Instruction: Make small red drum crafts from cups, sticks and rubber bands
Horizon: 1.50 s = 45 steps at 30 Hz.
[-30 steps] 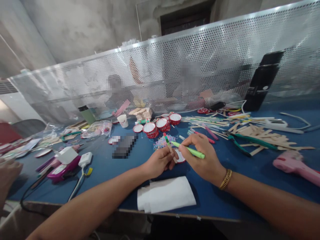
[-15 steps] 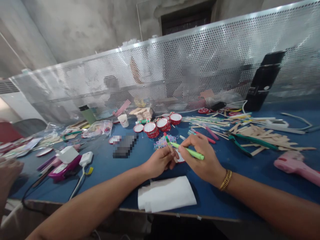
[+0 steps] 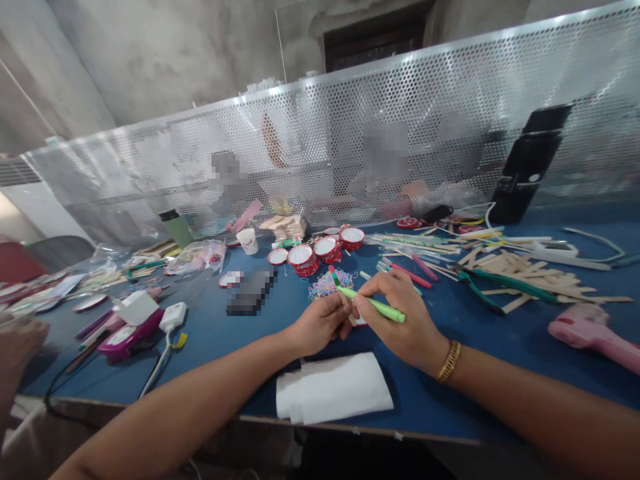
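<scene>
My left hand (image 3: 323, 325) pinches a wooden craft stick (image 3: 335, 276) whose upper end is coloured red and green. In my right hand (image 3: 403, 320) is a light green marker (image 3: 383, 308), held like a pen with its tip against the stick. A small round piece with a red rim (image 3: 361, 319) lies partly hidden behind the fingers. Just beyond the hands is a heap of pastel rubber bands (image 3: 325, 285). Several red-sided drums with white tops (image 3: 303, 259) stand behind that heap. A folded white cloth (image 3: 335, 388) lies at the table's front edge, below both hands.
To the right are green-handled pliers (image 3: 505, 288), loose craft sticks (image 3: 530, 270) and a pink glue gun (image 3: 590, 327). A white cup (image 3: 247, 241), a dark blurred phone-like object (image 3: 251, 292) and a white adapter (image 3: 173, 316) lie left. Another person's hand (image 3: 23, 343) is at far left.
The marker and my right hand have shifted slightly left and down along the stick. My left hand keeps its hold in nearly the same place.
</scene>
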Available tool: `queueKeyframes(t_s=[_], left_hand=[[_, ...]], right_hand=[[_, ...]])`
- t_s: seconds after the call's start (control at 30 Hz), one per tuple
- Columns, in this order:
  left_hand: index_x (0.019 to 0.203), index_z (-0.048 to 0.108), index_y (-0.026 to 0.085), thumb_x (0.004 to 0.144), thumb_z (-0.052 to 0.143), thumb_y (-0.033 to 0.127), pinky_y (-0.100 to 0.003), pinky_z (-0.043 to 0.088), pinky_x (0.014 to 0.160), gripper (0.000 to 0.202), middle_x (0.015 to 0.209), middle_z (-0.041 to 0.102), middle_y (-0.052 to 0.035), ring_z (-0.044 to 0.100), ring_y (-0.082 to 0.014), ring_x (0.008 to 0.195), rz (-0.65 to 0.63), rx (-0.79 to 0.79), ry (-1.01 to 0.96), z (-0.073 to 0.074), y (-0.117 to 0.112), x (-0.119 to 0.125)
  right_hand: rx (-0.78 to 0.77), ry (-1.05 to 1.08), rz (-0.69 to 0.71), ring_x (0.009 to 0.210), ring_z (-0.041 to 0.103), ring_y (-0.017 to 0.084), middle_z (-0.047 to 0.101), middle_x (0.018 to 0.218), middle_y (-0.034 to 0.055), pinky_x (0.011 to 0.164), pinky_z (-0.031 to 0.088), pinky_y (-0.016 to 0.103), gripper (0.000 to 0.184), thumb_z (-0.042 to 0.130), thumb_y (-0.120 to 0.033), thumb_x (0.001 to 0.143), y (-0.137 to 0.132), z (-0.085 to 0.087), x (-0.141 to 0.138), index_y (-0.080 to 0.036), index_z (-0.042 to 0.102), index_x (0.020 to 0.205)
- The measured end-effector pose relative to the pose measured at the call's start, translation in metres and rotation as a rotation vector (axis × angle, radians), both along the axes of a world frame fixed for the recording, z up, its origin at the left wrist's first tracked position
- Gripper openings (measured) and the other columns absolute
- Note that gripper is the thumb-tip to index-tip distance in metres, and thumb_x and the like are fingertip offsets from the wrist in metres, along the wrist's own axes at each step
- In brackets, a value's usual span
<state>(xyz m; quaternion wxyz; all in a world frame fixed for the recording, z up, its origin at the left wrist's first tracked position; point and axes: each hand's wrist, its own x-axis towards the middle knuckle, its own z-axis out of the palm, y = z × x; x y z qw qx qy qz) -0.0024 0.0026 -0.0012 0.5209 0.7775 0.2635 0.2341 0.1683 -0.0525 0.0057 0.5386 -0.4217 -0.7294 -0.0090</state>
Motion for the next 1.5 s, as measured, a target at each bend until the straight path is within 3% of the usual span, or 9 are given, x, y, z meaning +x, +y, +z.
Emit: queueKeyframes(t_s=[0.27, 0.57, 1.2, 1.5], left_hand=[[0.079, 0.046, 0.018, 0.092, 0.04, 0.06, -0.021, 0.026, 0.042, 0.044, 0.056, 0.046, 0.005, 0.034, -0.0064, 0.044, 0.01, 0.028, 0.016, 0.0024, -0.002, 0.0002], [0.089, 0.05, 0.017, 0.094, 0.039, 0.056, -0.019, 0.026, 0.043, 0.041, 0.057, 0.047, 0.0053, 0.034, -0.0061, 0.043, 0.022, 0.025, 0.018, 0.0008, -0.0013, -0.0017], [0.082, 0.047, 0.018, 0.093, 0.039, 0.059, -0.02, 0.026, 0.042, 0.043, 0.057, 0.047, 0.0049, 0.034, -0.0066, 0.044, 0.018, 0.016, 0.003, -0.0005, -0.0005, 0.0002], [0.086, 0.048, 0.017, 0.094, 0.038, 0.057, -0.02, 0.026, 0.042, 0.043, 0.058, 0.048, 0.0049, 0.034, -0.0065, 0.044, 0.03, 0.032, 0.025, -0.0013, 0.0003, -0.0008]], right_hand=[[0.003, -0.009, -0.009, 0.064, 0.056, 0.013, 0.065, 0.07, -0.0053, 0.082, 0.034, 0.038, 0.013, 0.055, -0.02, 0.087, -0.0004, 0.0003, 0.0005, -0.023, 0.054, 0.074], [0.044, 0.003, -0.108, 0.064, 0.054, 0.014, 0.061, 0.068, -0.0044, 0.081, 0.036, 0.037, 0.013, 0.056, -0.023, 0.088, 0.0052, -0.0032, 0.0059, -0.022, 0.052, 0.076], [0.023, 0.0, -0.046, 0.064, 0.055, 0.014, 0.063, 0.069, -0.0042, 0.079, 0.036, 0.037, 0.013, 0.055, -0.023, 0.088, -0.0017, 0.0004, -0.0001, -0.023, 0.052, 0.076], [0.047, -0.008, -0.083, 0.064, 0.054, 0.015, 0.063, 0.069, -0.0038, 0.082, 0.036, 0.039, 0.012, 0.055, -0.023, 0.088, 0.0003, -0.0006, 0.0028, -0.023, 0.051, 0.077]])
